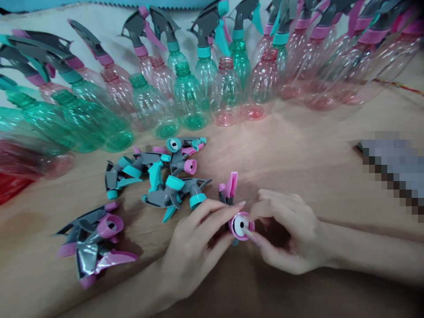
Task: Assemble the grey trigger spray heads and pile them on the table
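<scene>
My left hand point(195, 247) and my right hand point(288, 229) meet low in the middle of the view, both closed around one pink and grey spray trigger head point(236, 212). Its pink screw collar faces me, with a white insert in the opening. My right fingers pinch a thin pale tube point(250, 235) at that opening. The head's pink trigger sticks up behind my fingers. Just left of my left hand lies a loose pile of teal and pink trigger heads point(159, 174).
A second heap of pink trigger heads point(94, 240) lies at the lower left on the wooden table point(298, 145). Rows of green and pink plastic bottles point(198, 84), some capped with sprayers, fill the back. A blurred-out patch point(394, 170) sits at the right.
</scene>
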Action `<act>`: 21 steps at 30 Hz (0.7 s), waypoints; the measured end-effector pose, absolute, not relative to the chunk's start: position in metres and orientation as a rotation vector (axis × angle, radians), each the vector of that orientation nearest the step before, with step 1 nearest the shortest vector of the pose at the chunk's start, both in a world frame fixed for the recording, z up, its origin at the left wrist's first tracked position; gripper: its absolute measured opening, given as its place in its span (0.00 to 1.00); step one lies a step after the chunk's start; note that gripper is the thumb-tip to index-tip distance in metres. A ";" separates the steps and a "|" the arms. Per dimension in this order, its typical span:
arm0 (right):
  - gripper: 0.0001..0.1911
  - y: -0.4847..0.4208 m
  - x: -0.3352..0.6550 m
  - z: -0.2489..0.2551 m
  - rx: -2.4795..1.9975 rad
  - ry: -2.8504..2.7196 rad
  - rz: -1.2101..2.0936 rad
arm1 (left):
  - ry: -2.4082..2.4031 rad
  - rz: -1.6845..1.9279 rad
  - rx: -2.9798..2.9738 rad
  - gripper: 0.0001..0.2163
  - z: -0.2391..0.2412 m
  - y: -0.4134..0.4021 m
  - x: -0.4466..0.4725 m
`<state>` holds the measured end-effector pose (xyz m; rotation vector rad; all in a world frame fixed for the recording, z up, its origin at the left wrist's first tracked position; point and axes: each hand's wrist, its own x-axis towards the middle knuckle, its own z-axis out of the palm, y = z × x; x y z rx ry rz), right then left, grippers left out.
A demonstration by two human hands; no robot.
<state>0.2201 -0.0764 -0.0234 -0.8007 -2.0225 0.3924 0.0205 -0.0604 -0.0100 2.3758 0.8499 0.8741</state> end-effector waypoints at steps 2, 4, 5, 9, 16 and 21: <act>0.10 -0.077 0.220 -0.022 -0.825 -2.031 0.388 | 0.841 0.883 2.409 0.12 -0.009 -0.061 0.021; 0.11 -0.079 0.219 -0.020 -0.851 -2.045 0.377 | 0.830 0.899 2.451 0.11 -0.008 -0.061 0.022; 0.11 -0.079 0.219 -0.019 -0.864 -2.053 0.366 | 0.828 0.903 2.467 0.10 -0.008 -0.061 0.022; 0.10 -0.082 0.218 -0.012 -0.954 -2.085 0.300 | 0.826 0.898 2.485 0.13 -0.013 -0.061 0.020; 0.07 -0.089 0.221 0.001 -1.117 -2.244 0.277 | 0.826 0.889 2.514 0.14 -0.014 -0.062 0.017; 0.03 -0.096 0.221 0.008 -1.185 -2.280 0.201 | 0.838 0.833 2.516 0.17 -0.011 -0.064 0.017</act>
